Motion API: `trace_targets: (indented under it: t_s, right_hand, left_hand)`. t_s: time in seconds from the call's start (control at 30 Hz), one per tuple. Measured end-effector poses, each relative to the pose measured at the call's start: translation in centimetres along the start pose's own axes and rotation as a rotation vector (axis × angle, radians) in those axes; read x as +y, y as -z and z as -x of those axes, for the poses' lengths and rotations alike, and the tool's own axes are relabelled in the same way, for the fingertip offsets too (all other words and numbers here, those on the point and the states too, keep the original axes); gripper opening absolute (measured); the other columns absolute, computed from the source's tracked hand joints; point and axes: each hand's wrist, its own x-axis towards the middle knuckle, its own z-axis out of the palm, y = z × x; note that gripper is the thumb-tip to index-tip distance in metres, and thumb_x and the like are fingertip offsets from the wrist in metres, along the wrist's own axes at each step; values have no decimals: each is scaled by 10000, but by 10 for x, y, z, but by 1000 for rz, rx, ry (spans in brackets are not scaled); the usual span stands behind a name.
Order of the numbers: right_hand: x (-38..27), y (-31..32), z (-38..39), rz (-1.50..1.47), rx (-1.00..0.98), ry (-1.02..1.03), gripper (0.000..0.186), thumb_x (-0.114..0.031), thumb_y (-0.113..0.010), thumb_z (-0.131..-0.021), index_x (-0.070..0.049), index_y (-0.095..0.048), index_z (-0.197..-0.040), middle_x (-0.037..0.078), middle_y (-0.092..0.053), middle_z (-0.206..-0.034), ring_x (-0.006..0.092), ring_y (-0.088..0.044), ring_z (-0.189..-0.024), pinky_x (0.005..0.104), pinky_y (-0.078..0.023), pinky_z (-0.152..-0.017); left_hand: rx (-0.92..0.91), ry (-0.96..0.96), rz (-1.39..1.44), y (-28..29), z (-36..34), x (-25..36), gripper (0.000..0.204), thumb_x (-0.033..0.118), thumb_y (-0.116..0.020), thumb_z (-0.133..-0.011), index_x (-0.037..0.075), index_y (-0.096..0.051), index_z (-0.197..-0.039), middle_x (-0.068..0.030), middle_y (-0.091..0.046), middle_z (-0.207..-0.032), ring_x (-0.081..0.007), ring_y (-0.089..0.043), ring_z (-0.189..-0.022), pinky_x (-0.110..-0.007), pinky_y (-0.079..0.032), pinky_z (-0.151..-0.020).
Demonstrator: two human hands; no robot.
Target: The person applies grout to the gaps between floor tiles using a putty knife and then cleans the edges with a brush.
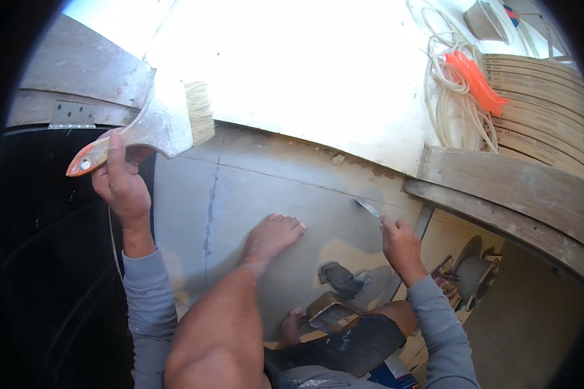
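Observation:
On the left, my left hand (124,188) is closed round the orange-tipped wooden handle of a wide paintbrush (169,120). Its pale bristles point right, and whitish residue covers its head. Over the grey tiled floor (266,188), my right hand (402,245) grips a small metal-bladed tool (368,207), perhaps a putty knife; the fingers hide its handle. The blade points up and left, close to a tile joint, and I cannot tell whether it touches. A crumpled dark grey cloth (342,279) lies on the tiles below my right hand, beside a dirty rectangular tub (331,311).
A dark door panel (52,227) with a metal hinge (73,115) stands at left. Wooden frame boards (512,188) border the doorway. Stacked cardboard boxes (542,110), coiled white cable (444,110) and a bright orange plastic item (477,84) sit at upper right. My bare foot (272,236) rests on the tiles.

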Motion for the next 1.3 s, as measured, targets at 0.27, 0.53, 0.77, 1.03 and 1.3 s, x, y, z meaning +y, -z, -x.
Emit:
trace_targets:
  t_s: [0.27,0.53,0.77,1.03,1.3]
  right_hand:
    - [-32,9,-2,-63,5,2,284,-116,-574,-838,-136,-627,-1116,120,-544,-826,304,-589,-714,417,-487,-564]
    - [-78,-14,-21,-278,98,-43,262,-146,-598,-857,-132,-635,-1115,117,-559,-816,295,-592,-716,408,-488,-593]
    - [-4,4,28,-517,237,-312,270,-108,-615,-845,-53,-658,-1106,162,-652,-942,300,-628,-899,354,-500,-787]
    - [12,-11,64,-725,254,-578,269,-71,-608,-863,21,-636,-1114,177,-628,-1014,280,-621,-943,330,-474,-846]
    - [17,-13,83,-798,259,-610,295,-124,-606,-886,46,-620,-1127,144,-645,-1019,204,-611,-952,296,-462,-859]
  left_hand:
    - [-21,23,-6,-5,0,-5,294,193,-519,-953,-61,-560,-1096,-147,-613,-1025,-187,-633,-905,-289,-559,-716]
    - [-277,57,-199,-33,16,2,203,151,-560,-937,-18,-574,-1048,-81,-606,-971,-138,-612,-839,-270,-543,-714]
    - [-1053,331,-589,-36,32,-8,149,76,-685,-835,14,-640,-962,-58,-625,-934,-127,-590,-779,-264,-494,-705]
    - [-1041,-118,-609,-76,20,-17,179,83,-688,-823,0,-624,-968,-106,-645,-878,-194,-590,-715,-307,-481,-635]
    - [-1372,-153,-538,-107,52,-33,182,96,-713,-788,20,-615,-920,-131,-646,-908,-296,-614,-741,-341,-496,-659]
